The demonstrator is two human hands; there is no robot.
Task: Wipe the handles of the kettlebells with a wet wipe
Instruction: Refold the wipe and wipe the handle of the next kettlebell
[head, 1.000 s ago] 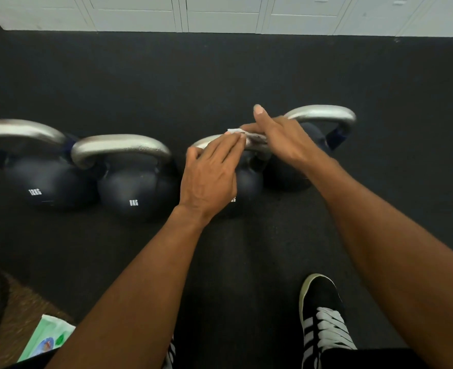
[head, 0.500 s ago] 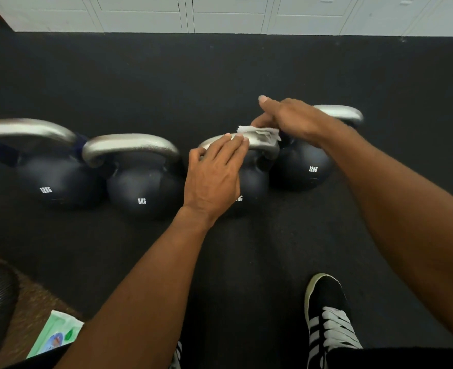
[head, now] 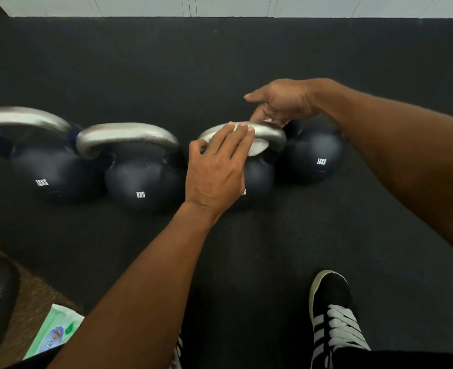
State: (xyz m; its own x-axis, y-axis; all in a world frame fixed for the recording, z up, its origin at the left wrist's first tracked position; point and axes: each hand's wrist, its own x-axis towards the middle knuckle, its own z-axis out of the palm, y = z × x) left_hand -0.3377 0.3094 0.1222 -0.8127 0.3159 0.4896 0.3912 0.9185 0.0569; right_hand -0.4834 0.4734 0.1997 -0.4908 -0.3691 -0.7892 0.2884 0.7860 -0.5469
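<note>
Fingers (head: 238,135), wipe (head: 258,149) on handle (head: 272,131); dark floor (head: 220,62)

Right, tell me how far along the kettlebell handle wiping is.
Done: no handle shows whether it was wiped. In hand: the white wet wipe is draped over the third dark kettlebell's silver handle, left hand pressing flat, right hand pinching the wipe behind. Left: unclear; the leftmost kettlebell, second kettlebell and rightmost kettlebell may need wiping.
</note>
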